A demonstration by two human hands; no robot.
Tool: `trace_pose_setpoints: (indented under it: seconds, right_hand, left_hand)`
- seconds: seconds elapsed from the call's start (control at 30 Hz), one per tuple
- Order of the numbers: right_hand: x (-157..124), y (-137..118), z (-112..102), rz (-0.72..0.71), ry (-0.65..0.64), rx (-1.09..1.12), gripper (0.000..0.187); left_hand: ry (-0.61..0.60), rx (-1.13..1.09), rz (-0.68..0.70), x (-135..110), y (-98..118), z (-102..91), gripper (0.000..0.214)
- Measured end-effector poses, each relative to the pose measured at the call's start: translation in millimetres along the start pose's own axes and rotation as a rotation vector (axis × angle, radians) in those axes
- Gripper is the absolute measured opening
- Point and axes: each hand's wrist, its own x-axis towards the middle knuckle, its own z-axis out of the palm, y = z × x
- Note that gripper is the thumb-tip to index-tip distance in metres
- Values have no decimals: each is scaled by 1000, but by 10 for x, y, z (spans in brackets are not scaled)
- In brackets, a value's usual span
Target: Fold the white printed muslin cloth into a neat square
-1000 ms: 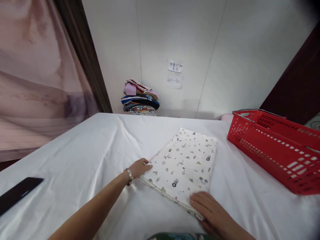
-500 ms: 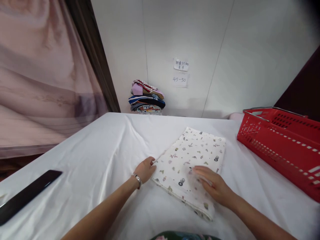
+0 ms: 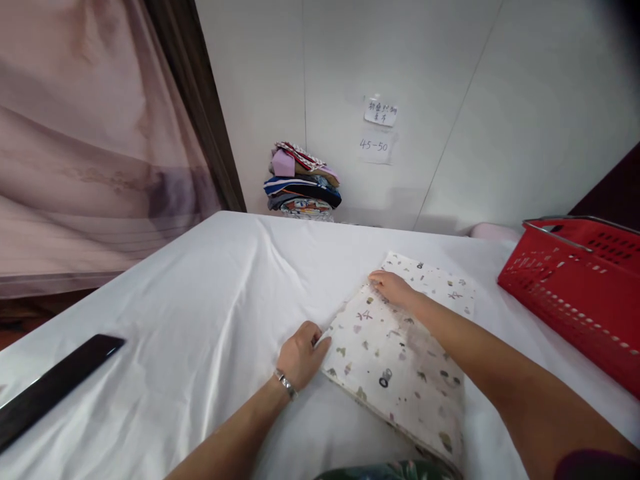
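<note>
A folded white cloth [image 3: 400, 360] printed with small figures lies on the white-covered table [image 3: 190, 313]. My left hand [image 3: 303, 350] rests at the cloth's left edge, fingers curled, thumb touching the fabric. My right hand [image 3: 395, 288] reaches across the cloth and lies flat on its far left corner, fingers stretched out. My right forearm crosses over the cloth's middle and hides part of it.
A red plastic basket [image 3: 575, 293] with a metal handle stands at the right. A long black flat object [image 3: 50, 387] lies at the table's left edge. A stack of folded coloured clothes [image 3: 303, 180] sits against the back wall, under two paper notes [image 3: 377, 130]. A pink curtain [image 3: 75, 133] hangs left.
My right hand has slid from the cloth's near corner over its middle to the far left corner. My left hand stays at the left edge. The view has shifted left.
</note>
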Motion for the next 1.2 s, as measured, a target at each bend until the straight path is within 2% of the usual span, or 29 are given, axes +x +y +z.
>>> trace_pose_setpoints:
  seconds: [0.17,0.37,0.63,0.8,0.9,1.1,1.2]
  right_hand:
    - [98,69,-107,-75,-175,-81,29]
    - [224,83,-174,-122,-277,-149,18]
    - [86,88,-182,-155,-237,-142,11]
    - [8,128,-155,-128,-159,-70,14]
    - [3,152,-136,-100,-139,-67,18]
    - [4,124,-177,-161,-134,-14,21]
    - [19,107,-242,-146,-179,15,21]
  left_hand:
    - [-3,-19,94,-6,-47,15,21]
    - [3,20,195,-49,-51,30,17]
    - [107,134,432,-45,-42,23,4]
    - [71,157,564,-34,8,-12,13]
    - [43,152,595,-31,22,-23,13]
    - [23,166,602,-10,-8,3,7]
    - [28,195,585,-10,-19,23,9]
